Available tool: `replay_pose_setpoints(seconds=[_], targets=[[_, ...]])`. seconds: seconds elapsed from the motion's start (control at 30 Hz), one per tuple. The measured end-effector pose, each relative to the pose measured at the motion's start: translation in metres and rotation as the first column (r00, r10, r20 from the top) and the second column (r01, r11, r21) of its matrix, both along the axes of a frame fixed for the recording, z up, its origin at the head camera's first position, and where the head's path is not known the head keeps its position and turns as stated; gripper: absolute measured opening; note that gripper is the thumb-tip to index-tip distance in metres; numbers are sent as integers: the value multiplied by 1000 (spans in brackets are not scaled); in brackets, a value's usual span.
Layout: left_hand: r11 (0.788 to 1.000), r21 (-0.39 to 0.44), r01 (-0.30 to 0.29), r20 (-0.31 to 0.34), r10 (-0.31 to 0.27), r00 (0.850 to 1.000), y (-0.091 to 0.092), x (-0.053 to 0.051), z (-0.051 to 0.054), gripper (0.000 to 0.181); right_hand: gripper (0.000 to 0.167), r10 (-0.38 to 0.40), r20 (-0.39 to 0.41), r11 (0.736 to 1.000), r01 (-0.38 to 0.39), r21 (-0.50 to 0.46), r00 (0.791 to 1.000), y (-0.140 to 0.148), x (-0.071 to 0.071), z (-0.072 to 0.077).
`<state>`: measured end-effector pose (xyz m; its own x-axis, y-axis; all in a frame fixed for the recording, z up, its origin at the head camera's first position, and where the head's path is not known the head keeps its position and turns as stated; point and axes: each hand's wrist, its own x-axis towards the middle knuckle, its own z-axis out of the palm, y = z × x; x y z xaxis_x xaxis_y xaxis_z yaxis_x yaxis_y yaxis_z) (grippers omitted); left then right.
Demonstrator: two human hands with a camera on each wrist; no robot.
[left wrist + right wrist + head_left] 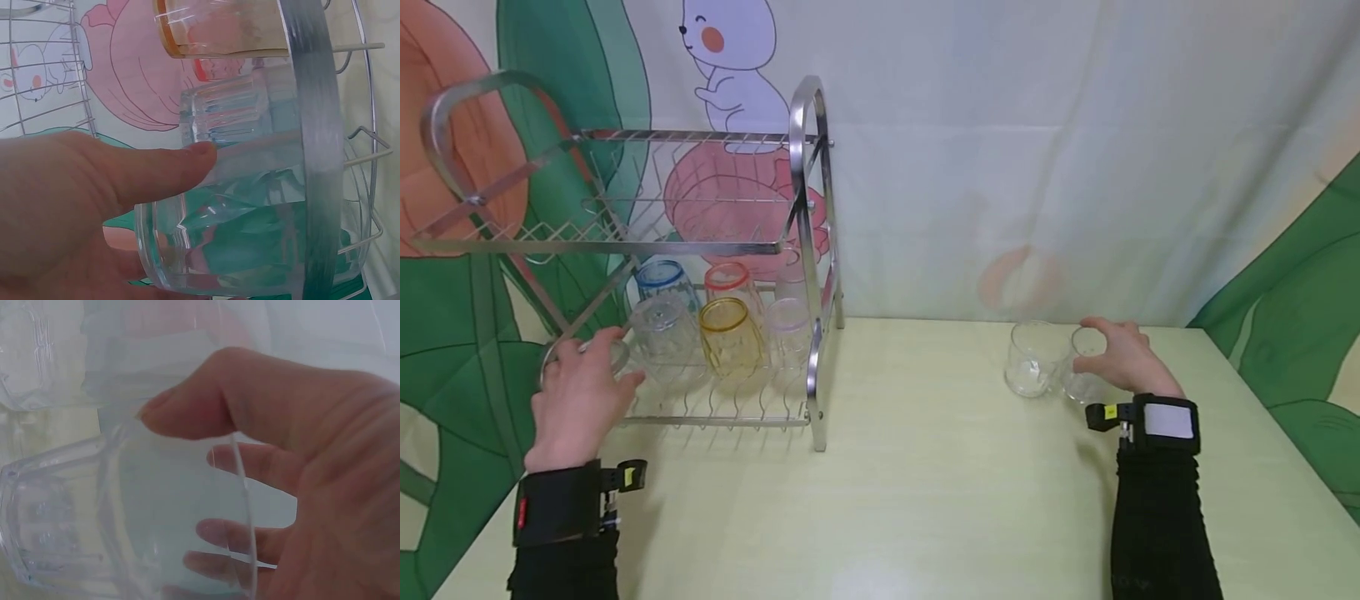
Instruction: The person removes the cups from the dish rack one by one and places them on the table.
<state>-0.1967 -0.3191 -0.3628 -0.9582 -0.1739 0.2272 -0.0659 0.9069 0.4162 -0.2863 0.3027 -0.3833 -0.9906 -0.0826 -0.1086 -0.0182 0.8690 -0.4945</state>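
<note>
In the head view, my left hand (576, 396) is at the left end of the rack's lower shelf, round a clear glass (244, 250). The left wrist view shows the thumb lying along its side and other fingers behind the base. My right hand (1123, 360) holds a clear glass (62, 519) near its rim, at the right of the table. In the right wrist view its thumb is at the near side, with fingertips seen through the wall. A second clear glass (1030, 367) stands upright just left of it.
A two-tier metal dish rack (700, 247) stands at the left. Its lower shelf bears several upturned glasses, including a yellow one (730, 337), a blue-tinted one (664, 279) and a red-tinted one (727, 279). A patterned curtain (940, 167) hangs behind the pale table (925, 475).
</note>
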Motion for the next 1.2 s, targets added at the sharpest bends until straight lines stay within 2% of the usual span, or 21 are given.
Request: replay_pose_setpoints(seconds=[0.3,0.53,0.83,1.03,1.2], targets=[[1000,24,7,8,-7,1000,3,4,10,59,96,6,38,1000,-7,29,999,1,1,7],[996,71,59,27,-61,998,6,9,21,63,100,41,-36,998,-39,52,999,3,11,23],[986,128,102,74,-112,991,12,11,34,69,100,74,-153,997,-69,38,985,4,33,53],[976,151,156,89,-170,981,15,10,40,73,101,67,-181,997,-61,39,981,5,49,68],[957,225,184,125,-215,969,17,12,43,76,101,70,-219,997,-73,-8,973,2,62,78]])
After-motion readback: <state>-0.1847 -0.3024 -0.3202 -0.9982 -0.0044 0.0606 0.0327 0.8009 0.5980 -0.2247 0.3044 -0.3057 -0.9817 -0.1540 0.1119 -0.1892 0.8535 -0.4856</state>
